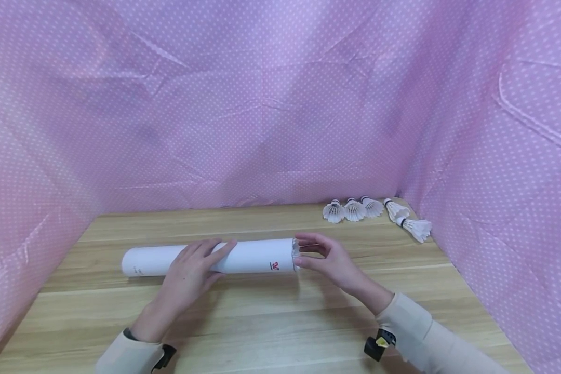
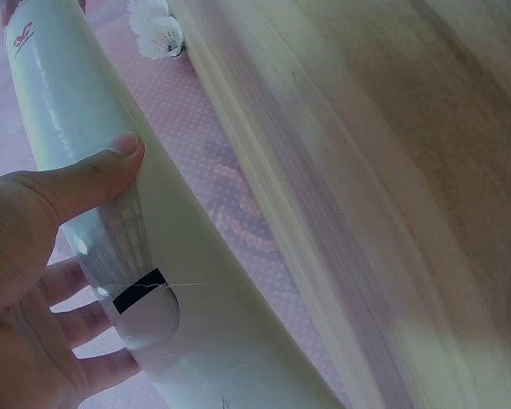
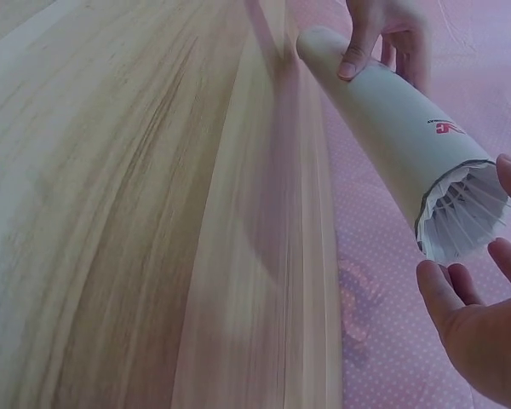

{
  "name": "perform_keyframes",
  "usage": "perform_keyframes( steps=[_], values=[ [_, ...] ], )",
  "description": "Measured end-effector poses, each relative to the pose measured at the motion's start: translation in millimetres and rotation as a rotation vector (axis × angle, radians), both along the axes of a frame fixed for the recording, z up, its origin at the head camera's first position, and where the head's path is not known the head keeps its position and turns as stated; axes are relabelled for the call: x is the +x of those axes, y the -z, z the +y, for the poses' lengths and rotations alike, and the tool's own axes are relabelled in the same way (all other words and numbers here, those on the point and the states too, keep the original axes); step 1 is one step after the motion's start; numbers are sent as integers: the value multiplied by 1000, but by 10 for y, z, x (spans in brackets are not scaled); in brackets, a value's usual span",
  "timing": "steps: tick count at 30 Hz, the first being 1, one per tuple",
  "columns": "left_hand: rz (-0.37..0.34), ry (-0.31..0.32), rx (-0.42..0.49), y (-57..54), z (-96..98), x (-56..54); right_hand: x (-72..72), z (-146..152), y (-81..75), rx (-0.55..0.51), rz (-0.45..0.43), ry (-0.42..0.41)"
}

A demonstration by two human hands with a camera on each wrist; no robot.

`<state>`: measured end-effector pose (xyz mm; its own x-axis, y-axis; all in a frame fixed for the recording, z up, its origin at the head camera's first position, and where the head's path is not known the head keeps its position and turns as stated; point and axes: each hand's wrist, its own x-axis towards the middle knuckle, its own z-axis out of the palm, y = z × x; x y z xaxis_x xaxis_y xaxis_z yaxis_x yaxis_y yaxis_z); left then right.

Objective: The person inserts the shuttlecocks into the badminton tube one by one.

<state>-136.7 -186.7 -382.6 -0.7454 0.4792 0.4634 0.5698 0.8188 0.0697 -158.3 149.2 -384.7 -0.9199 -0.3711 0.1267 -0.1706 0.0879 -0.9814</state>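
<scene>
A long white shuttlecock tube (image 1: 257, 256) with a small red logo lies sideways above the wooden table. My left hand (image 1: 191, 267) grips it near its middle, thumb on one side and fingers round the other. In the left wrist view, a printed shuttlecock picture (image 2: 140, 281) shows on the tube beside the left hand (image 2: 34, 256). At the tube's right end, the feather skirt of a shuttlecock (image 3: 464, 213) fills the mouth and sticks out slightly. My right hand (image 1: 329, 259) is spread around that mouth, fingertips close to the rim; whether they touch is unclear.
Several white feather shuttlecocks lie at the table's back right; one shuttlecock (image 1: 333, 212) is leftmost, and another shuttlecock (image 1: 416, 228) lies by the right edge. Pink dotted cloth (image 1: 262, 130) hangs behind and at both sides of the wooden table (image 1: 262, 322).
</scene>
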Motion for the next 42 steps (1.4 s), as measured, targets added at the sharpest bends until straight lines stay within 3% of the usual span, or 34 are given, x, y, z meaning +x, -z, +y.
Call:
perform_keyframes(
  steps=[42],
  values=[
    [23, 14, 9, 9, -24, -6, 7, -36, 62, -44, -2, -14]
  ],
)
